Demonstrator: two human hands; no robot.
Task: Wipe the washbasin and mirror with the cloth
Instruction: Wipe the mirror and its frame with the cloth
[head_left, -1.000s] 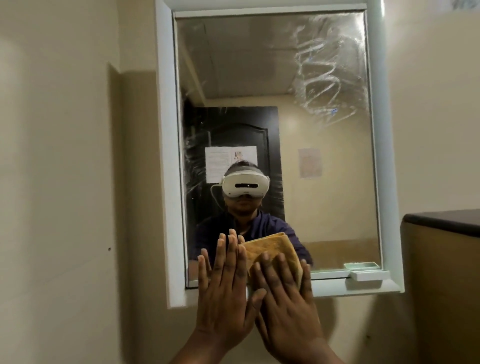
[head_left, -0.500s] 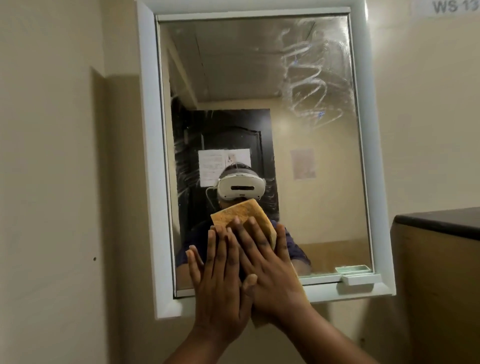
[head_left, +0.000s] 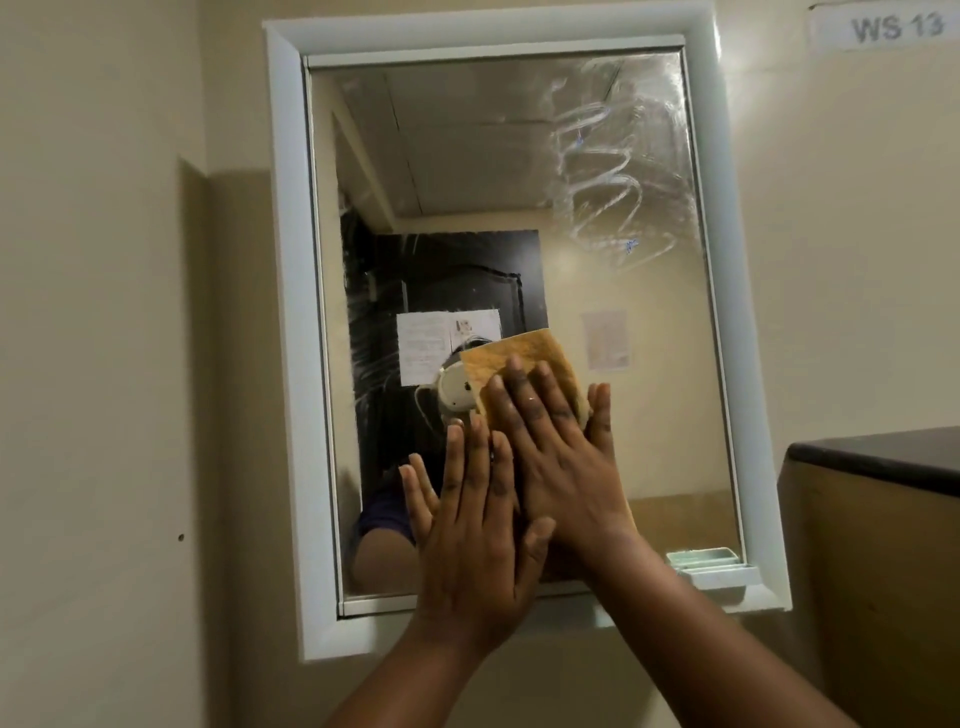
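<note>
Both hands have slid upward: the right hand (head_left: 561, 462), fingers straight, presses the folded yellow-orange cloth (head_left: 519, 364) against the white-framed wall mirror (head_left: 649, 415), the flat-fingered left hand (head_left: 472, 551) alongside, smears above the fingertips unwiped.

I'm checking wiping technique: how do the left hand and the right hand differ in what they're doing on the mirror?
The right hand presses the yellow cloth against the mirror; the left hand has no cloth under its fingers that shows. The right hand sits higher, near mid-glass; the left hand sits lower, toward the bottom frame. The left hand's thumb side overlaps the right hand. Both lie flat with straight fingers pointing up.
</note>
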